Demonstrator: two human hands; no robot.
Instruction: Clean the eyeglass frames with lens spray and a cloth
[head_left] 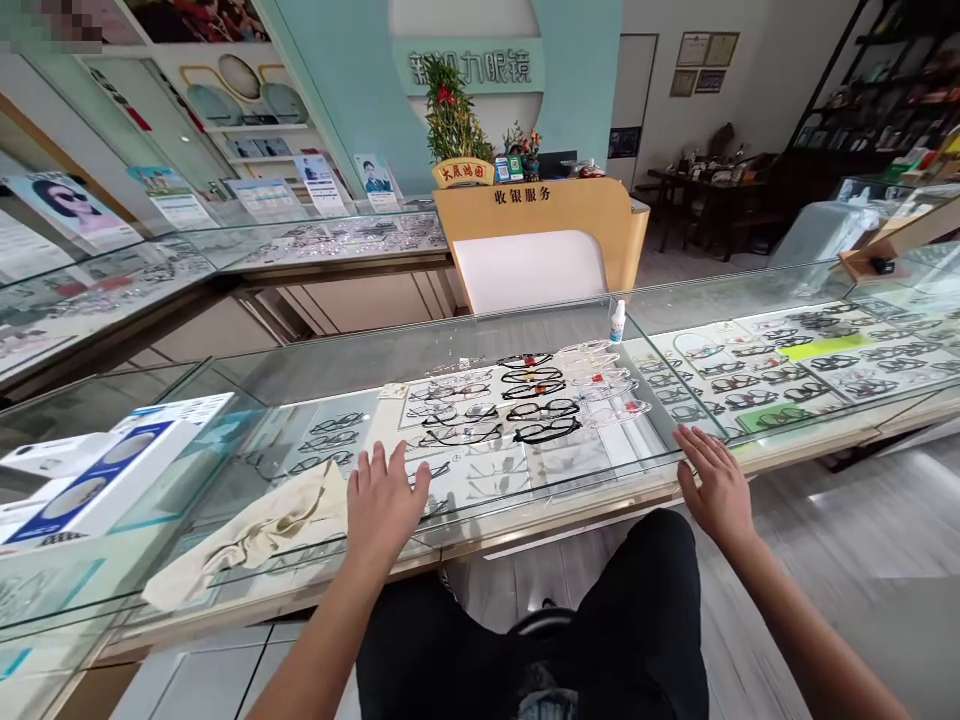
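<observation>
My left hand (386, 500) lies flat on the glass top of the display counter (442, 525), fingers spread, holding nothing. Just left of it is a crumpled cream cloth (255, 535). My right hand (716, 485) rests at the counter's front edge with its fingers stretched out and nothing in them. Between and beyond my hands, several eyeglasses are laid out in columns: dark frames (547, 430), thin-rimmed frames (461, 434) and clear frames (619, 412). A small white spray bottle (617, 323) stands upright behind the clear frames.
White and blue boxes (112, 475) sit on the counter at the left. More eyeglasses (787, 370) show under glass at the right. Beyond the counter stands a wooden cashier desk (622, 235) with a potted plant (454, 125). My knees are close below the counter's front edge.
</observation>
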